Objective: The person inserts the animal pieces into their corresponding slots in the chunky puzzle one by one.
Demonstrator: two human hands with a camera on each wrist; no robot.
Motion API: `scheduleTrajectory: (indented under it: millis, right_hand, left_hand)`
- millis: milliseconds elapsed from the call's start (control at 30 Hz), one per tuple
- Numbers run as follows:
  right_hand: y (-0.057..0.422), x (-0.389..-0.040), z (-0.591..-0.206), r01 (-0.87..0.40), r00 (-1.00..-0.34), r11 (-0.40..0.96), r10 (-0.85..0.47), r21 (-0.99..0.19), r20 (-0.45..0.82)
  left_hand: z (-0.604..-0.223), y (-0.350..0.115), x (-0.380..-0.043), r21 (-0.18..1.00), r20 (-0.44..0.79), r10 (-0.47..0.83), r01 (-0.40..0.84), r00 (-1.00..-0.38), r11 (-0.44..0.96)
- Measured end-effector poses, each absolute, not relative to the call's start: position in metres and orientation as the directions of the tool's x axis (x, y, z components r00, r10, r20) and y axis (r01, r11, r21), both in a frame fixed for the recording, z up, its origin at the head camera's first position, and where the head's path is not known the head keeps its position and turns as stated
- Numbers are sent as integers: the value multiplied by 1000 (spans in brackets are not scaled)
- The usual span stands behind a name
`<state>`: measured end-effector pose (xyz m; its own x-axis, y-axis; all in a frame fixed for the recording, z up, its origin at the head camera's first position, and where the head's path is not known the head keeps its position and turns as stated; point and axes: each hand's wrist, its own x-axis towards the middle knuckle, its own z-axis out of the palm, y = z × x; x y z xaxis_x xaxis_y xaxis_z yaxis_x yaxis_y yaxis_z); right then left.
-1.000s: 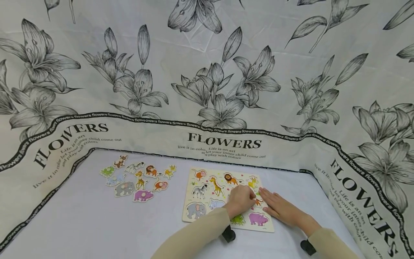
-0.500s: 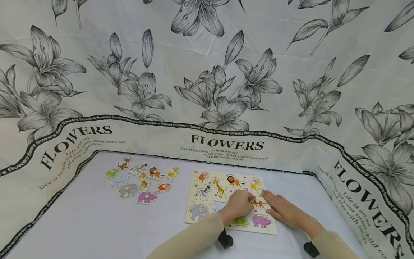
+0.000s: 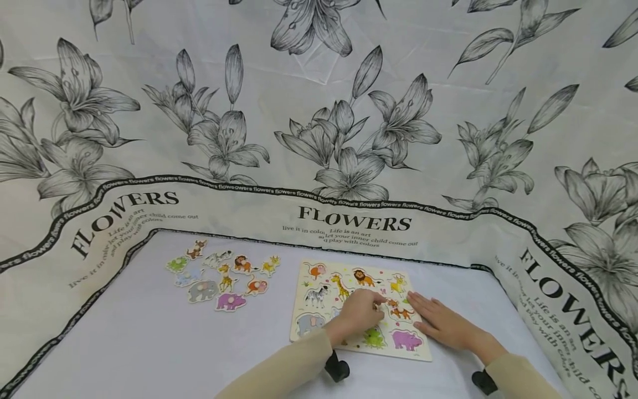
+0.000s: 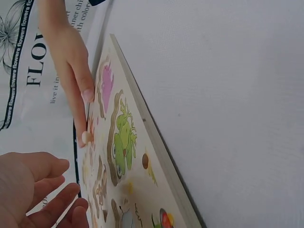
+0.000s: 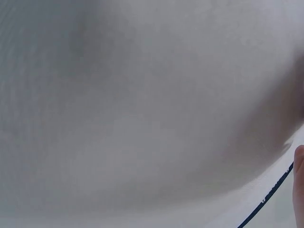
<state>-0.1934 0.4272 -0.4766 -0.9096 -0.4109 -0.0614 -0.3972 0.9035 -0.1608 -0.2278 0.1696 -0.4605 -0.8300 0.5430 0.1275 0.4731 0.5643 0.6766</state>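
A pale wooden peg-puzzle board [image 3: 349, 349] with printed animals lies on the table. My left hand [image 3: 356, 316] hovers over its middle, fingers loosely bent and nothing between them, as the left wrist view shows. Just right of those fingertips is an orange-brown animal piece [image 3: 400, 311] in its spot on the board; a pale knob [image 4: 86, 137] stands up from it. My right hand [image 3: 443, 324] lies flat with straight fingers, fingertips right at the board's right edge. Only part of a finger [image 5: 299, 190] shows in the right wrist view.
Several loose animal pieces, including a purple hippo [image 3: 231, 301], a grey elephant [image 3: 201, 291] and a lion [image 3: 243, 264], lie on the white tabletop [image 3: 174, 354] left of the board. Flower-printed cloth [image 3: 239, 210] rises behind and along both sides.
My left hand has drawn a little left, off the orange-brown animal piece, which now shows more fully. The right hand keeps its place at the board's edge.
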Motion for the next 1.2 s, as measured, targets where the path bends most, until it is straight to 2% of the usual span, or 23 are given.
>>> scheduleTrajectory:
  millis: [233,500,667,867,1200]
  right_hand:
    - [427,-192,-476,-458,-887,874,-461,-163,23]
    - [424,-192,-471,-368,-915,908,-392,-201,-93]
    - [424,-192,-473,-370,-916,907,-393,-202,-86]
    - [423,-191,-474,-374,-913,902,-398,-214,-86]
    - [424,-191,-474,-364,-915,897,-395,-249,-86]
  left_hand:
    - [-455,151,-231,747,103,510,405,-854,527]
    - [-458,126,-234,745,116,478,395,-871,537]
    - [-457,108,-236,724,134,478,415,-868,551]
    - [-454,87,-239,707,128,424,383,-896,595]
    - [-455,47,-247,721,142,419,384,-897,577]
